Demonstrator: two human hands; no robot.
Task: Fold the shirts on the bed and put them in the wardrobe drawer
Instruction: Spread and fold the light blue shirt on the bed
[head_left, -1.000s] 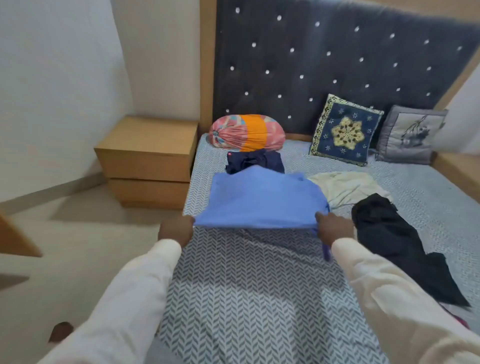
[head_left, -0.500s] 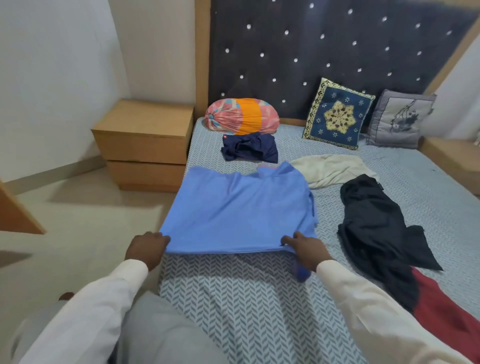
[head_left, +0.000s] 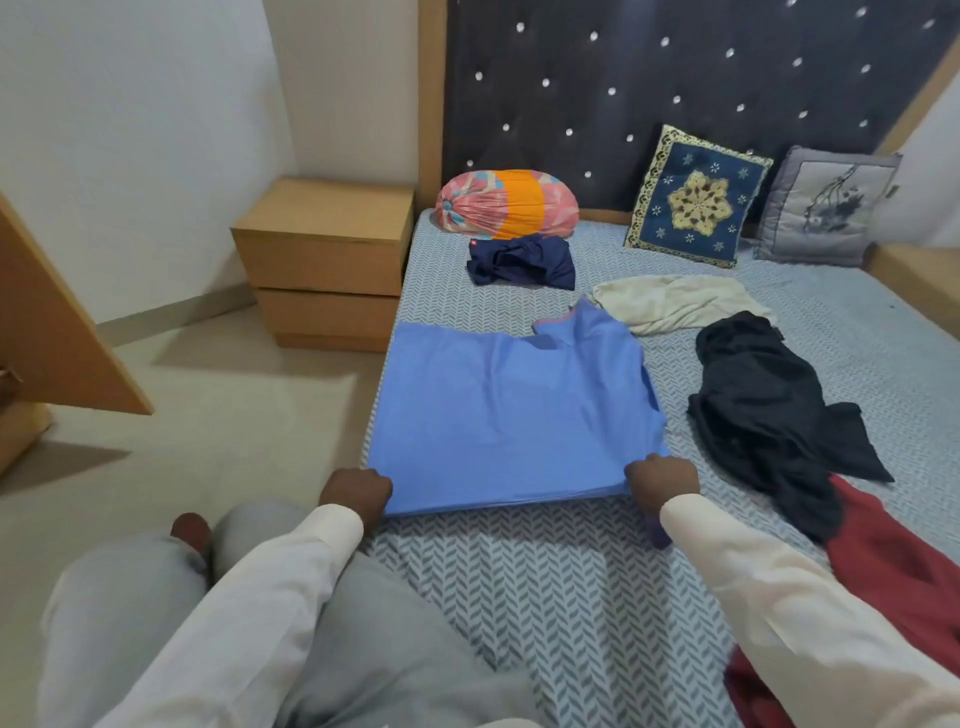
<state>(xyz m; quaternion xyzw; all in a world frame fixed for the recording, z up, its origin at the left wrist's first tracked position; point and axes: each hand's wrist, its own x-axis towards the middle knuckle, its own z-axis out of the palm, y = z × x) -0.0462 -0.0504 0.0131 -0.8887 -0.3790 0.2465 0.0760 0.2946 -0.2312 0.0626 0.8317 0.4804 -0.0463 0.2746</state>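
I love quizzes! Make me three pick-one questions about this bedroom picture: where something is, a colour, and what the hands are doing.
1. Where is the navy shirt?
A) on the floor
B) just in front of the orange bolster
C) on the nightstand

2. What colour is the spread shirt?
A) blue
B) green
C) yellow

3. What do the left hand and right hand do?
A) grip its near corners
B) lie flat on it
C) hang free

Answers: B, it lies right before the bolster; A, the cloth is plainly blue; A, both hands curl round the corners.
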